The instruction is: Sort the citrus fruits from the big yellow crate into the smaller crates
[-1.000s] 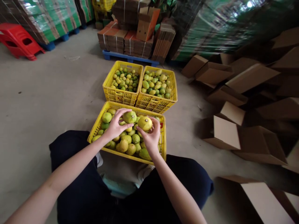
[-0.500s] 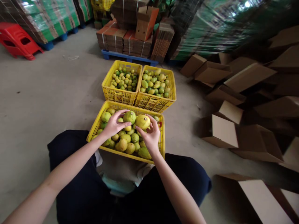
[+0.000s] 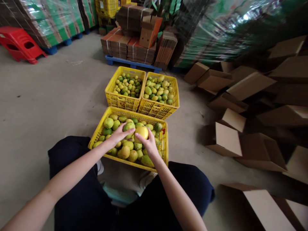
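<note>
Over the near yellow crate (image 3: 130, 162), both of my hands hold fruit. My left hand (image 3: 118, 134) is closed around a green lemon (image 3: 129, 127). My right hand (image 3: 149, 143) grips a yellow lemon (image 3: 141, 133), its smooth side turned up towards me. The two lemons are side by side, close together. Beneath them the crate is filled with green and yellow lemons (image 3: 125, 152) of mixed sizes. My fingertips on the far side of each fruit are partly hidden.
Two more yellow crates (image 3: 122, 102) of lemons stand just beyond. Open cardboard boxes (image 3: 228, 138) pile up on the right. Flattened cartons (image 3: 141, 51) sit on a blue pallet (image 3: 132, 62) at the back. A red stool (image 3: 20, 45) stands at the far left.
Both hands have drawn slightly lower with the lemons. The yellow lemon has turned, so its stem end no longer shows. My view has shifted slightly.
</note>
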The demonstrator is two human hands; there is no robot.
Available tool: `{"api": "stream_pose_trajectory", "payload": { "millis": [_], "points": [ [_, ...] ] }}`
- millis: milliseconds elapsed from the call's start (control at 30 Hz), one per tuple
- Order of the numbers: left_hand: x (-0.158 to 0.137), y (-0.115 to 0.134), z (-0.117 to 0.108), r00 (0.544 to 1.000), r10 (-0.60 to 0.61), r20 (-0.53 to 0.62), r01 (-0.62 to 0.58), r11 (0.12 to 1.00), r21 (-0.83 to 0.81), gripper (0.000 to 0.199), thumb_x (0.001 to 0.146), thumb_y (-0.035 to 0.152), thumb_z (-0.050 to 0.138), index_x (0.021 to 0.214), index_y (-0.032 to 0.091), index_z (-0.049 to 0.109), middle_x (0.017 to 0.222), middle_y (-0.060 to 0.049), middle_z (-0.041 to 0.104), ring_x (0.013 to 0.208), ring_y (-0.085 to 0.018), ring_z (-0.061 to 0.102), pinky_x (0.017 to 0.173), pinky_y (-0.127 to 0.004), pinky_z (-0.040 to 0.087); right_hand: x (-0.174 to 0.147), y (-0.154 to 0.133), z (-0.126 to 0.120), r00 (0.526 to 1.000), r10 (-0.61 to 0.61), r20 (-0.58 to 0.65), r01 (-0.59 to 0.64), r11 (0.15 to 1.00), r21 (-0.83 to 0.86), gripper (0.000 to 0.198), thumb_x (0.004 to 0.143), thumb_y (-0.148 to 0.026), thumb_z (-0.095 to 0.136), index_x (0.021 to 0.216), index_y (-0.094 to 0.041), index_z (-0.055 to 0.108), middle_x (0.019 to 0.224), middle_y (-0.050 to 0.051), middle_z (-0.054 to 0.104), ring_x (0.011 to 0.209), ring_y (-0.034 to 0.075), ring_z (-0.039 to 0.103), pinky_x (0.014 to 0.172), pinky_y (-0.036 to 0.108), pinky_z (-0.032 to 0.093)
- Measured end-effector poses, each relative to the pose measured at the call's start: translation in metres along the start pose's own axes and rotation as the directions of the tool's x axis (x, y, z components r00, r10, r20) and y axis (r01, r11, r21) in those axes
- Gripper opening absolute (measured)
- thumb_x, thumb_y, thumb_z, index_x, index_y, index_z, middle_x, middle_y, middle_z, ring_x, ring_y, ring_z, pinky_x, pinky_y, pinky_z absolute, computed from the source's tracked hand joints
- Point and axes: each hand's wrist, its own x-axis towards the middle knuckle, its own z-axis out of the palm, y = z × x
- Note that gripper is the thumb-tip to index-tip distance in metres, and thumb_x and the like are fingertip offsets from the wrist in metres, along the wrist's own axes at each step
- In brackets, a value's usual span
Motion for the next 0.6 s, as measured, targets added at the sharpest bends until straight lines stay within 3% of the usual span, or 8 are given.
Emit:
{"api": "stream_pose_trajectory", "payload": {
  "millis": [100, 233, 400, 500, 600],
  "points": [
    [0.004, -0.007, -0.004, 0.997, 0.072, -0.031, -0.071, 0.996, 0.048, 0.043, 0.07, 0.044, 0.084, 0.098, 0.022, 0.061, 0.095, -0.006, 0.068, 0.093, -0.025, 0.066, 0.066, -0.032, 0.057, -0.001, 0.001, 0.001, 0.996, -0.059, 0.059, 0.063, 0.996, -0.063, 0.049, 0.058, -0.046, 0.086, 0.096, -0.025, 0.062, 0.085, 0.001, 0.065, 0.08, 0.024, 0.062, 0.074, 0.039, 0.054],
    [0.01, -0.014, -0.007, 0.965, 0.263, -0.014, -0.257, 0.952, 0.165, 0.039, 0.069, 0.044, 0.084, 0.091, 0.022, 0.061, 0.092, -0.002, 0.065, 0.096, -0.024, 0.062, 0.085, -0.036, 0.053, -0.004, 0.003, 0.001, 0.995, -0.063, 0.082, 0.066, 0.997, -0.032, 0.046, 0.063, -0.045, 0.083, 0.097, -0.025, 0.059, 0.082, -0.001, 0.062, 0.074, 0.02, 0.06, 0.07, 0.036, 0.053],
    [0.011, -0.004, -0.009, 0.854, 0.512, 0.09, -0.512, 0.799, 0.316, 0.044, 0.062, 0.036, 0.088, 0.093, 0.022, 0.061, 0.097, -0.002, 0.064, 0.1, -0.022, 0.061, 0.097, -0.038, 0.048, -0.006, 0.004, -0.001, 0.958, -0.273, 0.089, 0.282, 0.953, -0.112, 0.042, 0.069, -0.038, 0.081, 0.104, -0.028, 0.059, 0.102, 0.002, 0.065, 0.097, 0.026, 0.062, 0.093, 0.047, 0.052],
    [0.01, 0.004, -0.009, 0.824, 0.536, 0.183, -0.566, 0.767, 0.303, 0.047, 0.063, 0.034, 0.088, 0.099, 0.021, 0.062, 0.104, -0.005, 0.067, 0.103, -0.022, 0.063, 0.098, -0.038, 0.048, -0.007, 0.0, -0.002, 0.931, -0.359, 0.066, 0.365, 0.92, -0.146, 0.043, 0.071, -0.035, 0.081, 0.107, -0.028, 0.059, 0.109, 0.004, 0.064, 0.104, 0.027, 0.061, 0.1, 0.05, 0.048],
    [0.009, 0.006, -0.009, 0.817, 0.539, 0.204, -0.576, 0.77, 0.276, 0.048, 0.064, 0.036, 0.087, 0.103, 0.021, 0.063, 0.114, -0.009, 0.069, 0.113, -0.025, 0.063, 0.104, -0.04, 0.046, -0.007, -0.005, -0.003, 0.921, -0.388, 0.031, 0.388, 0.911, -0.139, 0.042, 0.07, -0.036, 0.081, 0.106, -0.027, 0.059, 0.108, 0.004, 0.063, 0.103, 0.027, 0.061, 0.1, 0.048, 0.048]
  ]
}}
